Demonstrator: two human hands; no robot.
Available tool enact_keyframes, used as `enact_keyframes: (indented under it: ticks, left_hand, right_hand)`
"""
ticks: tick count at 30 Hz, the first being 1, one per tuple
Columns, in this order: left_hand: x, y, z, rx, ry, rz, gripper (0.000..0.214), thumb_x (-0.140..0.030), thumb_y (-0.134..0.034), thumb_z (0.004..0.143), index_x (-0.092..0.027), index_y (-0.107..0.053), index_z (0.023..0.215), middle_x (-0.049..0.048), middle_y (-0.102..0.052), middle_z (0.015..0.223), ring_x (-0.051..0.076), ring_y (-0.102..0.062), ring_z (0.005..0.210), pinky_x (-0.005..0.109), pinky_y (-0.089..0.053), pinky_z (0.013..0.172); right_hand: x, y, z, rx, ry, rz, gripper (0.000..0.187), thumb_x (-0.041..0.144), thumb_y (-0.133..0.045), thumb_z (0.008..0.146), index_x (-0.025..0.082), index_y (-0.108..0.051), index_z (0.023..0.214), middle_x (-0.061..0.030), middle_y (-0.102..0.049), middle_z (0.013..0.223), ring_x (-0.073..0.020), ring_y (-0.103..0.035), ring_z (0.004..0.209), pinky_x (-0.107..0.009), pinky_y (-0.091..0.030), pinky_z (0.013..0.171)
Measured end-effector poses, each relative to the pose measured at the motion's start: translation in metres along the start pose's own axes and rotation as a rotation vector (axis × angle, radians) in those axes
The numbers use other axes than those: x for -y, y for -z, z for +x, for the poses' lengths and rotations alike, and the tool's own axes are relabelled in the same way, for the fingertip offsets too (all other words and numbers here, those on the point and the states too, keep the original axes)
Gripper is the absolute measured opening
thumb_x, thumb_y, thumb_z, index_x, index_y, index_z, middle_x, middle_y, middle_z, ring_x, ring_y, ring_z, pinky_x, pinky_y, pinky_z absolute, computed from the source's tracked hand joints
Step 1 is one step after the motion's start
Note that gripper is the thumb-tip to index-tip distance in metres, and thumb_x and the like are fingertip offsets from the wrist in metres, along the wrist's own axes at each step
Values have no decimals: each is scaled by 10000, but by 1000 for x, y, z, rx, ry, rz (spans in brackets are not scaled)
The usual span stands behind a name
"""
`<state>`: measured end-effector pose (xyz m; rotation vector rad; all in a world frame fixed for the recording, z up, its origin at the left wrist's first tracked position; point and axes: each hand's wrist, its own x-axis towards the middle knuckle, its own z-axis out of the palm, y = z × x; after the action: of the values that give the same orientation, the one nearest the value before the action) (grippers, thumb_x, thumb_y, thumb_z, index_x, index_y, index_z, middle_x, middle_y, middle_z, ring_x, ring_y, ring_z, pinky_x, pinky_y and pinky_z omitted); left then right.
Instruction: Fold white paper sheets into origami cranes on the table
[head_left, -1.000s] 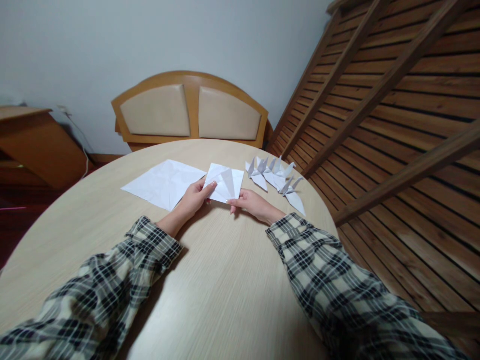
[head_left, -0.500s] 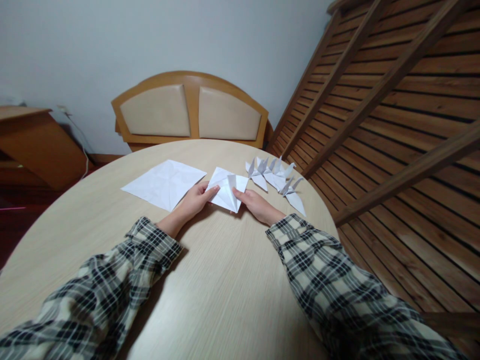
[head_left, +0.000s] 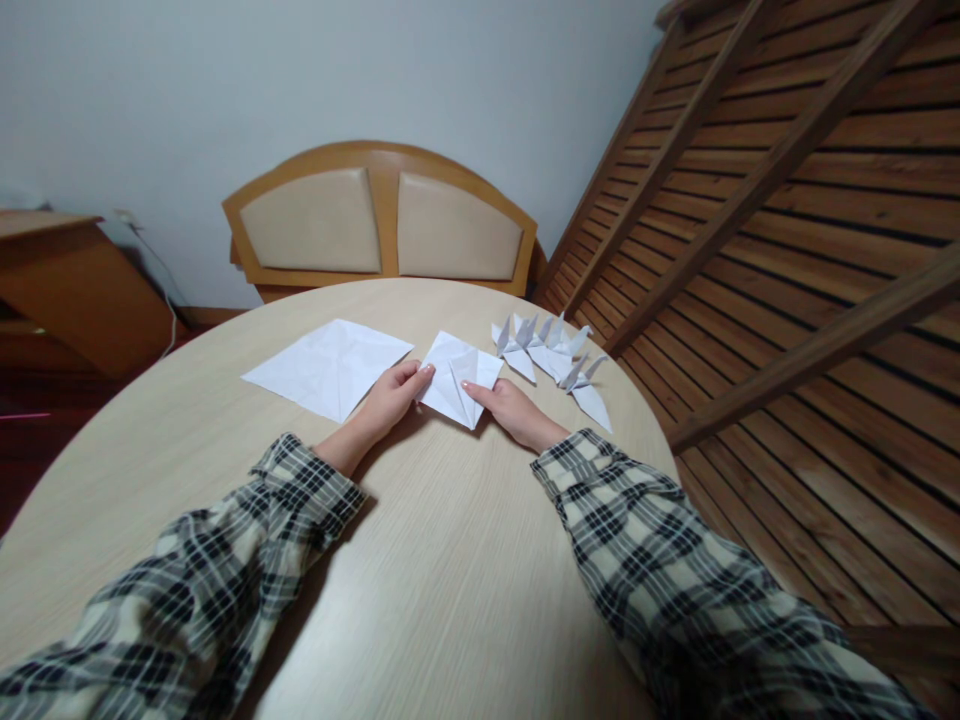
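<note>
Between my hands is a folded white origami paper (head_left: 454, 372), a layered square with one corner pointing toward me and a narrow flap lying on its face. My left hand (head_left: 394, 398) pinches its left corner, thumb on top and fingers beneath. On the right side, my right hand (head_left: 511, 408) grips the paper, its thumb pressing the flap; the fingers underneath are hidden. Left of the folded piece, a larger white sheet (head_left: 330, 368) with crease lines lies flat. Several folded paper cranes (head_left: 551, 352) stand in a cluster just beyond my right hand.
The round wooden table (head_left: 450, 560) carries all the paper. Behind it stands a headboard (head_left: 382, 215) with two beige padded panels. A slatted wooden panel (head_left: 787, 250) rises along the right, and a wooden desk (head_left: 75, 290) is at the far left.
The raised flap on the folded paper has been laid flatter and spread under my right thumb. My left thumb has drawn back slightly to the left. The sheet and cranes stay put.
</note>
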<state>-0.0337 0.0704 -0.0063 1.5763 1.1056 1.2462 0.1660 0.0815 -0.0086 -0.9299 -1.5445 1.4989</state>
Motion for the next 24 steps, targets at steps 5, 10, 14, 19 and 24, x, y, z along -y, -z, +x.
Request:
enact_keyframes:
  ticks: [5,10,14,19,24]
  left_hand:
    - [2,0,2,-42,-34,10,309,-446,-571,860,-187,-582,693,8,-503,633,141,-427,588,282,-341,546]
    - [4,0,1,-62,-32,52,306,-436,-560,869,-187,-571,691,5,-500,635,144,-421,595,284,-336,558]
    - [3,-1,1,-78,-42,92,310,-439,-554,875,-186,-580,699,13,-515,644,148,-426,602,290,-334,567]
    - [2,-1,0,-62,-47,137,310,-433,-557,875,-183,-603,696,21,-528,642,155,-430,607,295,-336,564]
    - [-1,-1,0,-19,-40,166,321,-423,-570,864,-181,-600,655,15,-497,605,149,-411,584,294,-317,540]
  right_hand:
    - [-2,1,0,6,81,-72,287,315,-658,851,192,-663,1110,-89,-660,1266,-225,-602,1155,-451,-396,1117]
    - [-2,2,0,16,156,-113,324,346,-643,861,198,-623,1148,-88,-653,1261,-222,-586,1170,-446,-395,1113]
    - [-1,5,0,-151,247,-177,399,380,-601,888,216,-545,1247,-103,-568,1345,-220,-525,1236,-427,-389,1102]
    - [2,9,0,-259,302,-299,448,378,-510,944,287,-428,1375,-99,-468,1406,-219,-468,1268,-432,-412,1064]
    - [4,12,-2,-299,417,-462,236,197,-515,900,256,-630,1098,-87,-480,1303,-200,-489,1221,-427,-410,1069]
